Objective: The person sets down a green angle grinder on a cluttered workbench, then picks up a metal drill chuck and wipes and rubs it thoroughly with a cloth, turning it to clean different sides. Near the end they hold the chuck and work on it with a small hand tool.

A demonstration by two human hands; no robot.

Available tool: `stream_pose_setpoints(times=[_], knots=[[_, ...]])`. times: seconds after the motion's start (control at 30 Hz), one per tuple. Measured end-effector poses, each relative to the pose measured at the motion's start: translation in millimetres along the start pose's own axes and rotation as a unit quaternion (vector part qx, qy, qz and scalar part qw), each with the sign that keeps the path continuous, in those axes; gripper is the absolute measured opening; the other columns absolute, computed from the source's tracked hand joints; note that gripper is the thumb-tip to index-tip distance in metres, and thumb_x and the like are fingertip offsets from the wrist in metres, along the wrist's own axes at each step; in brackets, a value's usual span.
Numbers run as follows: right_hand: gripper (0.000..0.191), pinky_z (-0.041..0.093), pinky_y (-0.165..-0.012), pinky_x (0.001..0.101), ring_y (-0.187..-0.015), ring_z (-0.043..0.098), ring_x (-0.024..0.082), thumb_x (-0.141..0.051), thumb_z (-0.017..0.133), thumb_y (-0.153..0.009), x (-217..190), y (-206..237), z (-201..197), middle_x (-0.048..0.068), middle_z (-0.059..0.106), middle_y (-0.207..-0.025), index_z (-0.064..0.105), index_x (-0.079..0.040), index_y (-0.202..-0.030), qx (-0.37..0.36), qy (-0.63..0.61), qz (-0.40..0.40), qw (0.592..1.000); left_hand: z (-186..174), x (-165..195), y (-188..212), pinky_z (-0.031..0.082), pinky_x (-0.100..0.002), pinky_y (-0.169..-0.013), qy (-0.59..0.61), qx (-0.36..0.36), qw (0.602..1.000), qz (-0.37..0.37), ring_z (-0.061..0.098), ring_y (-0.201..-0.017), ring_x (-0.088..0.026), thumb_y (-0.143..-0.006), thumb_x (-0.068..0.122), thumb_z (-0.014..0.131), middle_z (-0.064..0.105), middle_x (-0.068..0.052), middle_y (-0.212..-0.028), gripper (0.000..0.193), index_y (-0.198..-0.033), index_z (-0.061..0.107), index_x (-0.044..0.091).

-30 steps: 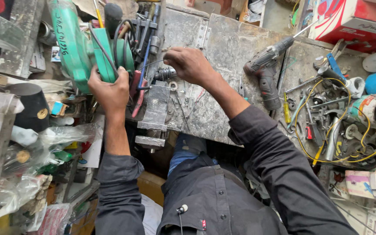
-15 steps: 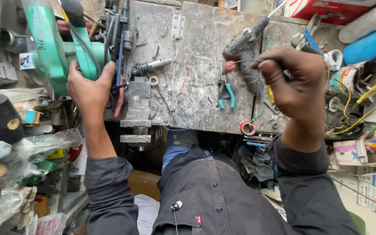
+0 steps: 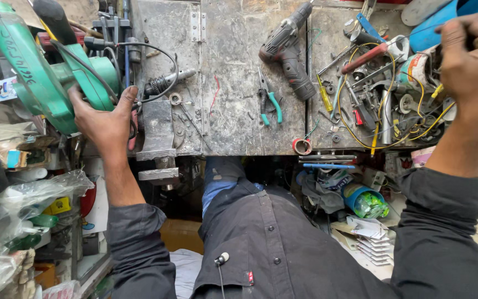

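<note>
Fingers of my left hand [image 3: 105,123] grip the green saw [image 3: 51,83] at its motor housing; heavy, rigid, probably awkward 1-handed. Right hand [image 3: 466,55] is clenched above the wire clutter [image 3: 394,111]; contents not visible.

Left hand [image 3: 105,123] gripping green power tool [image 3: 45,77], right hand [image 3: 468,58] fisted above tangled wires [image 3: 394,119], pliers [image 3: 269,104] on workbench [image 3: 233,66]

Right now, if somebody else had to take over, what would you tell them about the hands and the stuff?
Left hand: wrapped on the green plastic power tool at the bench's left edge.
Right hand: closed in a fist over the tangle of yellow wires and metal parts; what it grips is hidden.
On the grey metal bench top: black cordless drill, teal-handled pliers, red tape roll.
Nothing shows as finished; the green tool is not on the bench top.
</note>
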State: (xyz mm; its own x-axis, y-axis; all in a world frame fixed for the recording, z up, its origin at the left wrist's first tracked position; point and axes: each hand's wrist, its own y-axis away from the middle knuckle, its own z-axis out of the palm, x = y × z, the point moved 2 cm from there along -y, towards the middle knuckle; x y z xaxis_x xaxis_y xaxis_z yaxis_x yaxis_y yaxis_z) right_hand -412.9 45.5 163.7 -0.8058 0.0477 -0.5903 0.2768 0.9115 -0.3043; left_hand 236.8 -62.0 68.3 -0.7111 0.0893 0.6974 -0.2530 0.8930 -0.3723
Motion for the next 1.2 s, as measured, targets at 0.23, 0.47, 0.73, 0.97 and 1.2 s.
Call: stream_pose_setpoints(times=[0.23, 0.47, 0.73, 0.97, 1.2], knots=[[0.021, 0.052, -0.083, 0.041, -0.086, 0.067, 0.031, -0.012, 0.063, -0.099, 34.1, 39.7, 35.6, 0.017, 0.07, -0.093, 0.078, 0.001, -0.108, 0.028, 0.174, -0.01, 0.984, -4.8, 4.3, 14.4, 0.049, -0.053, -0.102, -0.051, 0.008, 0.999, 0.007, 0.063, -0.123, -0.048, -0.079, 0.055, 0.099, 0.064, -0.029, -0.132, 0.104, -0.145, 0.044, -0.003], [0.023, 0.045, -0.099, 0.0503, -0.112, 0.06, 0.041, -0.014, 0.07, -0.096, 41.0, 73.9, 61.2, 0.019, 0.065, -0.11, 0.076, -0.003, -0.114, 0.039, 0.299, 0.035, 0.953, -16.9, 58.8, 49.5, 0.042, -0.053, -0.117, -0.14, 0.085, 0.982, 0.098, 0.047, -0.14, -0.044, -0.099, 0.034, 0.086, 0.042, -0.024, -0.151, 0.087, -0.154, 0.03, -0.005], [0.035, 0.052, -0.093, 0.0446, -0.108, 0.066, 0.037, -0.026, 0.075, -0.096, -75.4, 95.7, 195.3, 0.016, 0.066, -0.116, 0.069, -0.005, -0.122, -0.049, 0.058, -0.053, 0.996, 60.2, 117.0, 29.6, 0.053, -0.045, -0.092, 0.021, -0.145, 0.927, 0.346, 0.063, -0.107, -0.032, -0.097, 0.011, 0.07, 0.063, -0.017, -0.116, 0.03, -0.125, 0.062, 0.001], [0.067, 0.046, -0.098, 0.0498, -0.117, 0.056, 0.042, -0.035, 0.081, -0.08, -137.4, 99.0, 266.0, 0.021, 0.056, -0.125, 0.055, 0.0, -0.131, -0.097, 0.08, -0.026, 0.992, 151.2, 115.7, 5.4, 0.053, -0.039, -0.08, -0.297, -0.291, 0.827, 0.378, 0.063, -0.101, -0.031, -0.077, 0.008, 0.067, 0.065, -0.017, -0.107, 0.032, -0.108, 0.065, 0.002], [0.051, 0.048, -0.104, 0.0468, -0.117, 0.058, 0.038, -0.024, 0.078, -0.081, -127.0, 95.2, 257.0, 0.017, 0.063, -0.125, 0.06, -0.002, -0.124, -0.033, 0.08, -0.058, 0.995, 161.6, 105.1, -2.9, 0.05, -0.037, -0.081, -0.433, -0.238, 0.81, 0.316, 0.065, -0.097, -0.029, -0.091, 0.018, 0.06, 0.069, -0.014, -0.101, 0.019, -0.104, 0.067, 0.005]])
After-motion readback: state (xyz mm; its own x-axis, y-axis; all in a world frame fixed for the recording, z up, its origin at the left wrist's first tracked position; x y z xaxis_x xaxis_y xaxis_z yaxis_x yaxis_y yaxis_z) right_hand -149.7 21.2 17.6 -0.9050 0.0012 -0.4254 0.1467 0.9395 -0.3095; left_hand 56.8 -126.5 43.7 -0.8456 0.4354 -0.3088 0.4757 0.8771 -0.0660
